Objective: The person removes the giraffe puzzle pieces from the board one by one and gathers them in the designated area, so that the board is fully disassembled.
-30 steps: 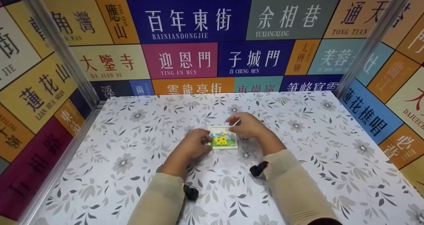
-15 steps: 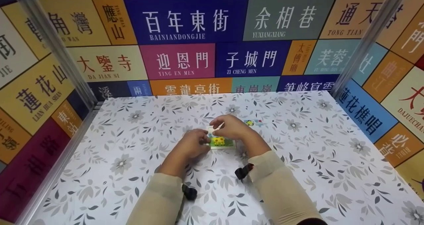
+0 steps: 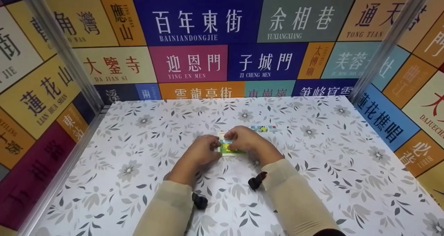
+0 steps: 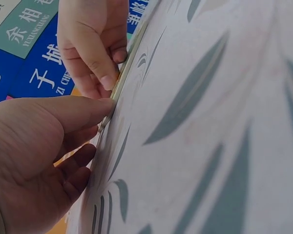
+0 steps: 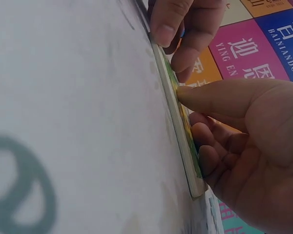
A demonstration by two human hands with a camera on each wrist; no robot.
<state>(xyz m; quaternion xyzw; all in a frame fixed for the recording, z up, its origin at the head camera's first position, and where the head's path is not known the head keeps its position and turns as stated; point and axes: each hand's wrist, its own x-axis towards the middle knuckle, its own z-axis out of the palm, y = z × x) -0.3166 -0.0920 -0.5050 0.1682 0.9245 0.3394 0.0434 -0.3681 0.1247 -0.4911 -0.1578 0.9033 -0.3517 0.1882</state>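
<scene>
A small flat board (image 3: 234,154) with a cream rim and a yellow, green and blue animal picture lies on the table. My left hand (image 3: 204,151) grips its left edge between thumb and fingers. Over the picture, my right hand (image 3: 246,138) has its fingers bent, hiding much of the board's right side. In the right wrist view, that hand's thumb (image 5: 195,95) touches the picture face of the board (image 5: 178,117), and its other fingers lie curled along the same face. The left wrist view shows the board edge-on between both hands.
Beyond the right hand lies a narrow colourful strip (image 3: 263,128) with blue, yellow and red on it. A white floral cloth (image 3: 138,135) covers the table. Panels printed with large characters (image 3: 197,19) stand at the back and both sides, with clear corner posts.
My right hand has moved left from the board's upper right corner onto the picture, then slightly down toward me. The strip behind it has come into view. My left hand keeps its hold.
</scene>
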